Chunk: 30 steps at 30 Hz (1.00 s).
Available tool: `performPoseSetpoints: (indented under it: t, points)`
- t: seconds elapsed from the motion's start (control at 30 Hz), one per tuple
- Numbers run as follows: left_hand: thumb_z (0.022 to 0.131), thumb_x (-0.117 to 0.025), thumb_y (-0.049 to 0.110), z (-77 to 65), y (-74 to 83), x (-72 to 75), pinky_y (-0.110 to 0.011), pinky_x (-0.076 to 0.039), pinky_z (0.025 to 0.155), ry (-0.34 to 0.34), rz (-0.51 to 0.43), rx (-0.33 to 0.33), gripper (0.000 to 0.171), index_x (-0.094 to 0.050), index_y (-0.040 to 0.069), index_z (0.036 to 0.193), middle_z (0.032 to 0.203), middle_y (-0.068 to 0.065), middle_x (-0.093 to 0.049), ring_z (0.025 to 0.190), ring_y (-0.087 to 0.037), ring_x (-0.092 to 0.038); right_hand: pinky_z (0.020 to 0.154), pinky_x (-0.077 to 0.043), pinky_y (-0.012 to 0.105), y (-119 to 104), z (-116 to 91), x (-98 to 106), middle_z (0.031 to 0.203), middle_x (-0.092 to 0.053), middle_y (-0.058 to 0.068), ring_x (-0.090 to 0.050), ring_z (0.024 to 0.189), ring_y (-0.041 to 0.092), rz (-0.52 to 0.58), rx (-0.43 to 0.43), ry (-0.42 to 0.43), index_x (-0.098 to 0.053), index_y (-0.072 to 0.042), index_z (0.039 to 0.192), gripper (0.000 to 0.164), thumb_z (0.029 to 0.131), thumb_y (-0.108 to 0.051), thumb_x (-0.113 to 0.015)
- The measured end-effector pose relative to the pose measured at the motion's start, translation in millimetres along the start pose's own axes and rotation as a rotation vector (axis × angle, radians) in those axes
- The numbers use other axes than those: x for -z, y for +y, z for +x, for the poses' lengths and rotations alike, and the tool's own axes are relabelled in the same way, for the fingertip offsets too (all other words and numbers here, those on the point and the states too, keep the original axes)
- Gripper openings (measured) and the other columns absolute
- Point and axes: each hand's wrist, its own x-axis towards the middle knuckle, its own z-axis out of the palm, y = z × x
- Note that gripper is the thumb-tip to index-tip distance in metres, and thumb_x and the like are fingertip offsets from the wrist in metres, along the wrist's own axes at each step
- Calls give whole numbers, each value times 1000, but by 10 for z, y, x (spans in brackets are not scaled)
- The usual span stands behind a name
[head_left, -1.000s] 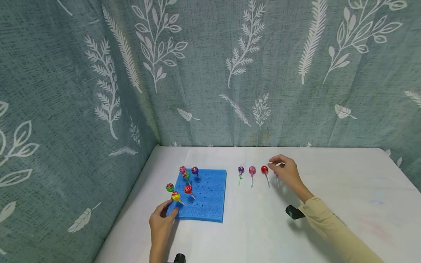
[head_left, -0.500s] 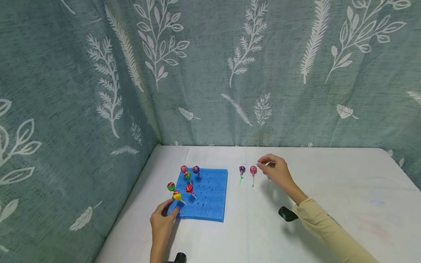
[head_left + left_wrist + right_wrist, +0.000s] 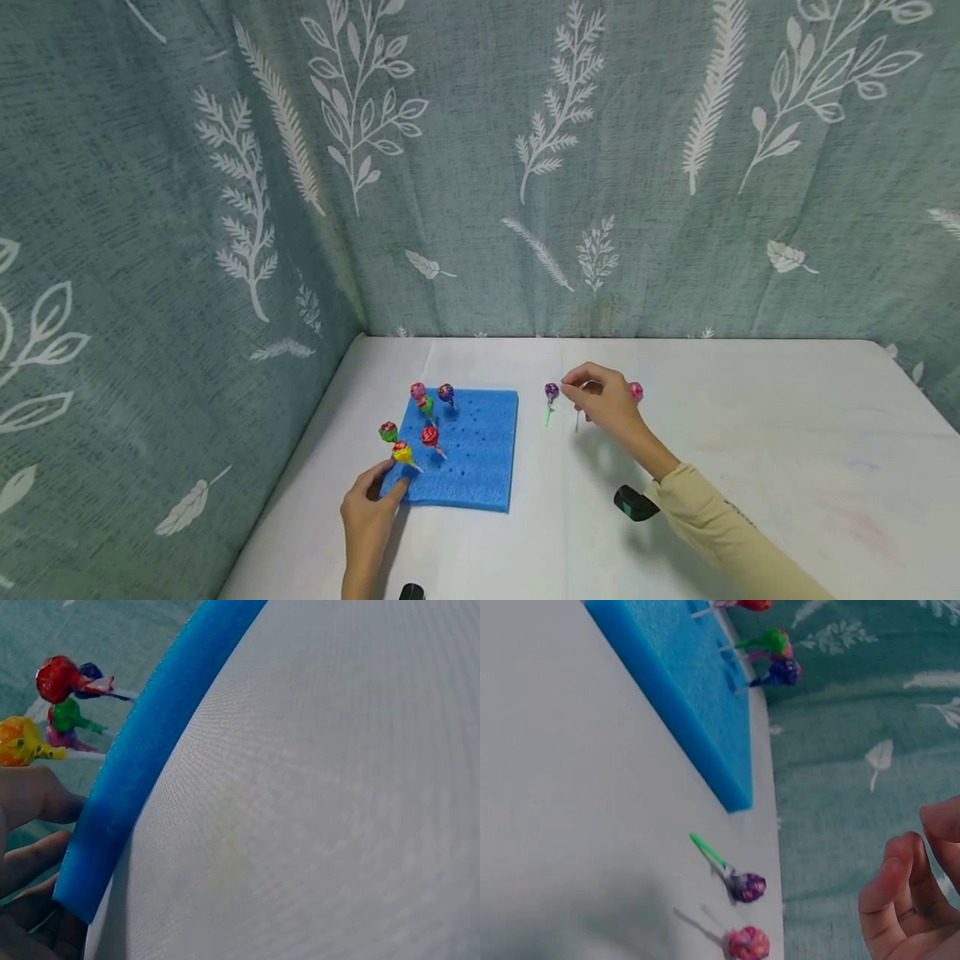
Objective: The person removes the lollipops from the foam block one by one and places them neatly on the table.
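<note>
Left hand [image 3: 369, 504] grips corner of blue foam block [image 3: 476, 467]; lollipops stuck in it, yellow lollipop [image 3: 402, 452] nearest that hand. Right hand [image 3: 609, 410] loosely curled, fingertips slightly apart, holding nothing; purple lollipop [image 3: 552, 389] on table [image 3: 735, 400], just left of it.

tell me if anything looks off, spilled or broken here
Nothing looks spilled or broken. One mild oddity: the purple lollipop lying on the table has a bright green stick, while the visible sticks in the foam look white.
</note>
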Motion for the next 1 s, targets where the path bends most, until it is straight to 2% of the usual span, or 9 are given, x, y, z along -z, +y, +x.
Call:
performPoseSetpoints:
  t: [0.13, 0.23, 0.37, 0.47, 0.6, 0.8, 0.93, 1.0]
  points:
    - [79, -72, 7, 11, 3, -8, -46, -45, 97, 1, 1, -15, 39, -64, 2, 117, 122, -20, -57, 115, -36, -53, 50, -52, 34, -59, -13, -69, 82, -61, 19, -57, 67, 38, 6, 4, -5, -64, 6, 92, 9, 88, -2, -62]
    - [79, -71, 6, 6, 13, -1, -47, -44, 97, 7, 8, -12, 39, -64, 1, 117, 122, -21, -57, 115, -37, -53, 51, -53, 36, -76, -5, -115, 83, -62, 23, -58, 70, 41, 25, 18, -32, -64, 7, 93, 10, 88, -2, -63]
    - [79, -71, 6, -4, 19, 8, -47, -44, 97, 7, -3, -8, 39, -63, 1, 117, 123, -20, -57, 116, -37, -52, 51, -52, 32, -90, 8, -172, 82, -62, 23, -59, 65, 30, 42, 27, -55, -64, 6, 93, 10, 88, -2, -63]
    - [79, -71, 7, -7, 15, 9, -46, -44, 98, 0, -11, -5, 39, -63, 1, 117, 123, -20, -57, 116, -36, -52, 51, -53, 33, -107, 9, -214, 80, -62, 20, -58, 65, 26, 48, 22, -56, -64, 5, 92, 9, 88, -3, -64]
    - [80, -71, 6, -11, -2, 21, -46, -44, 98, 8, 1, 6, 40, -63, 1, 118, 123, -21, -57, 117, -37, -51, 52, -54, 36, -120, 21, -285, 80, -61, 23, -58, 64, 24, 60, 23, -76, -64, 6, 92, 9, 87, -2, -64]
    - [80, -70, 6, 0, -22, 13, -45, -44, 98, 1, -10, 7, 39, -63, 2, 118, 123, -19, -57, 117, -36, -52, 52, -54, 34, -102, 19, -375, 80, -62, 21, -57, 63, 16, 78, 28, -100, -64, 5, 92, 9, 88, -3, -64]
    - [80, -71, 8, 13, -31, 13, -44, -44, 98, -5, -17, -2, 38, -64, 3, 117, 122, -18, -58, 117, -35, -53, 52, -54, 33, -86, 8, -443, 80, -63, 17, -59, 65, 22, 103, 33, -103, -64, 6, 94, 10, 88, -2, -63]
    - [80, -71, 8, 15, -33, 21, -44, -44, 98, -2, -14, -9, 38, -64, 3, 117, 122, -17, -58, 116, -34, -53, 52, -54, 32, 14, 37, -513, 80, -63, 16, -61, 66, 26, 125, 35, -99, -65, 3, 93, 9, 88, -4, -64]
